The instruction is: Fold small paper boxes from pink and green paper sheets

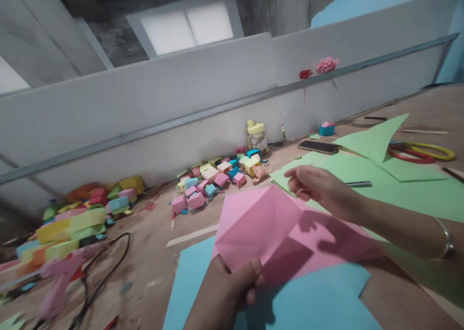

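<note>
My left hand (pixel 232 289) pinches the near edge of a creased pink paper sheet (pixel 257 223), thumb on top. The sheet's left part is raised and folded, and its right part stretches flat under my right hand. Above that sheet my right hand (pixel 319 187) hovers with loosely bent fingers and nothing visible in them; a bracelet is on the wrist. Beneath the pink sheet lies blue paper (pixel 319 296). Green paper sheets (pixel 362 175) spread out behind and beside my right arm, with a cutter knife (pixel 358 183) on them.
Small folded paper boxes (pixel 210 178) are heaped near the wall. More coloured paper pieces (pixel 68 223) and a pink glue gun (pixel 60 281) with a black cord sit left. Scissors (pixel 420 152), a phone (pixel 318 147) and a yellow-lidded jar (pixel 256 136) stand or lie farther back.
</note>
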Demonstrator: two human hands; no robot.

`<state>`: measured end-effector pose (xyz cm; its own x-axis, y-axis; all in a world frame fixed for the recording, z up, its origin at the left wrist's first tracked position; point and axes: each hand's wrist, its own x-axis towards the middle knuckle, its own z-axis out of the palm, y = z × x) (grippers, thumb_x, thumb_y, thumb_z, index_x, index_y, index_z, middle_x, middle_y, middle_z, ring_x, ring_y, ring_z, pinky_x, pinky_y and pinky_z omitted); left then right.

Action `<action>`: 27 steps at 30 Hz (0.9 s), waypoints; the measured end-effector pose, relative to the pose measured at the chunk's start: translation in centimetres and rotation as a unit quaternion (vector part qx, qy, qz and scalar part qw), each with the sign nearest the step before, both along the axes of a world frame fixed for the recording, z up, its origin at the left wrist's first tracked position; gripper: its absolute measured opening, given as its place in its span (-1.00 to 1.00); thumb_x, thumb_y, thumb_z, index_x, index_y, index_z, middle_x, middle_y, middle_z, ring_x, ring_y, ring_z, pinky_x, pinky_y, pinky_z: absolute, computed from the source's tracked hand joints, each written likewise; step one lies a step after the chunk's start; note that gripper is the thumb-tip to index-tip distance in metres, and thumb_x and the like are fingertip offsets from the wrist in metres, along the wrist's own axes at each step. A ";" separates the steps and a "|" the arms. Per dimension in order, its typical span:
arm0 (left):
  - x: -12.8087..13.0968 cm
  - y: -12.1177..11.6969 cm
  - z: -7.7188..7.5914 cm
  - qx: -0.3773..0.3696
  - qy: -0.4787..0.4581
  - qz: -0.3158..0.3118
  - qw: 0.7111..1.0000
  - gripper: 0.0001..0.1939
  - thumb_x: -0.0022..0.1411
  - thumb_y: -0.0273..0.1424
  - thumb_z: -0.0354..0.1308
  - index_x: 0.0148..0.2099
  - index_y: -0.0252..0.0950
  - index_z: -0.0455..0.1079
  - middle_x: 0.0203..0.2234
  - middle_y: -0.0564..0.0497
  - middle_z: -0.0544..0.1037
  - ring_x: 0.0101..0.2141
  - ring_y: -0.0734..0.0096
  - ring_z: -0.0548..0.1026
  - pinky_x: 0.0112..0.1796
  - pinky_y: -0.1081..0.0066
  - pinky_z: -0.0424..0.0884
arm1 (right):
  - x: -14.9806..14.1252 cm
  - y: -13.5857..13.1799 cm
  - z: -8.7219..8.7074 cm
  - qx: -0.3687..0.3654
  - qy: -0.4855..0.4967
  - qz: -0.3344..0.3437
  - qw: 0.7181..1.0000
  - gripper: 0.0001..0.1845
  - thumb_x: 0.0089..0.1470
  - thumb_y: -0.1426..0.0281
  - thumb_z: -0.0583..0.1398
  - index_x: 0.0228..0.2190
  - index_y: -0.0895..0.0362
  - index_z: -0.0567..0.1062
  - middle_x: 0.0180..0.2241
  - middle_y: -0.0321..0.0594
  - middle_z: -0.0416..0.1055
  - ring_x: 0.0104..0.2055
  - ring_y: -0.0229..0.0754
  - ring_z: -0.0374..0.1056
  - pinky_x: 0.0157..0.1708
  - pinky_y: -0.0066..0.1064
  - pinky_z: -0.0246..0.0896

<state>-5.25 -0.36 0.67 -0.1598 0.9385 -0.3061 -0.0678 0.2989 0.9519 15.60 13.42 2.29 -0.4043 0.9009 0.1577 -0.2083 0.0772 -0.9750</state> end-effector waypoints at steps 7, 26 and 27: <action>-0.1 0.6 -0.5 -0.009 0.022 0.015 1.000 -0.64 0.09 -0.26 0.20 -0.62 -0.41 0.40 -0.87 0.09 0.31 -0.79 0.73 0.11 -0.70 0.64 -0.08 | -1.5 -3.1 -0.1 0.005 -0.143 0.033 0.989 -0.87 -0.18 0.51 0.21 -0.45 0.18 0.39 -0.58 -0.37 0.34 -0.54 -0.33 0.22 -0.58 -0.53 0.04; 0.6 1.0 -0.6 0.028 -0.017 0.090 0.995 -0.67 -0.11 -0.23 0.36 -0.52 -0.46 0.50 -0.68 -0.07 0.52 -0.71 0.71 0.24 -0.65 0.67 0.12 | -2.3 -4.4 -1.4 -0.022 -0.138 0.051 0.989 -0.87 -0.09 0.43 0.20 -0.39 0.16 0.41 -0.51 -0.30 0.37 -0.46 -0.26 0.29 -0.50 -0.48 0.15; 0.4 0.9 -0.6 0.025 -0.009 0.085 0.996 -0.68 -0.10 -0.25 0.35 -0.54 -0.47 0.50 -0.71 -0.06 0.50 -0.72 0.71 0.23 -0.66 0.66 0.10 | -2.1 -4.1 -1.3 0.008 -0.160 0.056 0.986 -0.86 -0.07 0.40 0.21 -0.38 0.17 0.43 -0.47 -0.26 0.40 -0.42 -0.24 0.31 -0.45 -0.45 0.17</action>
<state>-4.80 0.55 0.09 -0.3131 0.9123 -0.2639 -0.1310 0.2337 0.9634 13.48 9.30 0.99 -0.5324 0.8462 0.0203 0.1007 0.0871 -0.9911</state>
